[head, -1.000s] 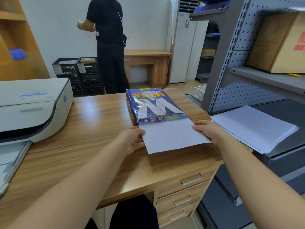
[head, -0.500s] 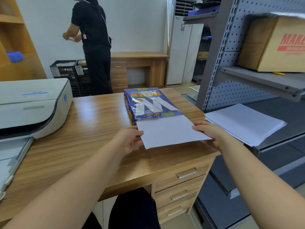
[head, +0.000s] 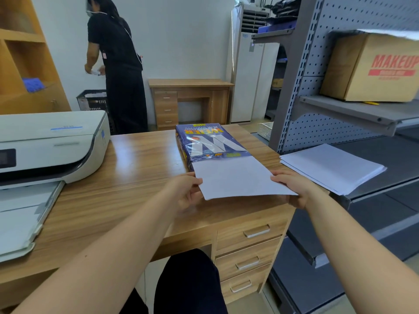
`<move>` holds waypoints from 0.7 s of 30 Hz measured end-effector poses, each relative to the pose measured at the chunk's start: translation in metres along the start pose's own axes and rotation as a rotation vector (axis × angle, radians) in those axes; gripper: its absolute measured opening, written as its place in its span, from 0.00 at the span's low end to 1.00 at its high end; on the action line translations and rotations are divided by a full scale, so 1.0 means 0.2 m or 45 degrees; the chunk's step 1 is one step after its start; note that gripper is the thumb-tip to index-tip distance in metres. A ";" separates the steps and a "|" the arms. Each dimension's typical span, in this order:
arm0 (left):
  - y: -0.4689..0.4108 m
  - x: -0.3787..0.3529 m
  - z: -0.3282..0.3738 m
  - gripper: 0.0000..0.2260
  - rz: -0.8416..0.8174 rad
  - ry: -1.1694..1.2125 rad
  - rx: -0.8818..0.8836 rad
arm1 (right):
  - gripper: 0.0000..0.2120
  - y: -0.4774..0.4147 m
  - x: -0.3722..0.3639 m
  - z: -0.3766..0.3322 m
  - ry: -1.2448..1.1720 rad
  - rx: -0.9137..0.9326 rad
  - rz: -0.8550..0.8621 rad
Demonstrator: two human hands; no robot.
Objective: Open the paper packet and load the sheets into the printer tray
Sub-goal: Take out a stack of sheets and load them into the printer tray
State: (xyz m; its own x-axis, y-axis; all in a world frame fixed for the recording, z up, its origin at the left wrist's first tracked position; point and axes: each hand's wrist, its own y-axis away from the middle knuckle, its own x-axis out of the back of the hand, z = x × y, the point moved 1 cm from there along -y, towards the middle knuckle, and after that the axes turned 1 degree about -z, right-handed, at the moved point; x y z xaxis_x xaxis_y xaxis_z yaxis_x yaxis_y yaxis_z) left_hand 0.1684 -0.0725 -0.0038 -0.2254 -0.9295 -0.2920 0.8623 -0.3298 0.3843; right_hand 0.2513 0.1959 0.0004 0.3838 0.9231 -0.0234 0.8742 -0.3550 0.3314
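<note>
A blue paper packet (head: 208, 142) lies on the wooden desk (head: 136, 177), its near end open. A stack of white sheets (head: 238, 180) sticks halfway out of that end toward me. My left hand (head: 186, 193) grips the stack's left edge and my right hand (head: 292, 186) grips its right edge near the front corner. The white printer (head: 49, 146) stands at the desk's left, with its paper tray (head: 22, 223) extending toward me and holding some white paper.
A second pile of white sheets (head: 331, 166) lies on the grey metal shelf (head: 374, 177) to the right. A cardboard box (head: 371, 69) sits on the shelf above. A person in black (head: 118, 71) stands beyond the desk. Desk drawers (head: 249, 245) are below my hands.
The sheets have slid a little further out of the packet toward me, with both hands still holding them. The person behind has stepped left.
</note>
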 end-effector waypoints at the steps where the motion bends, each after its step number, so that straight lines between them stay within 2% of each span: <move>1: 0.01 0.00 0.00 0.15 -0.002 -0.001 -0.006 | 0.07 0.02 0.00 0.00 -0.002 0.007 0.003; 9: 0.10 0.00 0.00 0.14 -0.019 -0.004 -0.015 | 0.06 0.13 -0.01 0.01 -0.026 0.046 0.032; 14: 0.19 -0.01 0.02 0.06 -0.021 -0.022 0.001 | 0.06 0.20 -0.01 0.02 -0.025 0.051 0.062; 21: 0.26 0.00 0.02 0.06 -0.027 -0.063 0.004 | 0.08 0.30 -0.02 0.04 -0.102 0.067 0.100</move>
State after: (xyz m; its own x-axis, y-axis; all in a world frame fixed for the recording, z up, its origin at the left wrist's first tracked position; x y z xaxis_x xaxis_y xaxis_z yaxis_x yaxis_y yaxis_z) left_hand 0.2109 -0.0898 0.0203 -0.2661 -0.9291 -0.2567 0.8555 -0.3503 0.3813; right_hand 0.3048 0.1691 0.0130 0.4726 0.8781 -0.0750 0.8540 -0.4353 0.2851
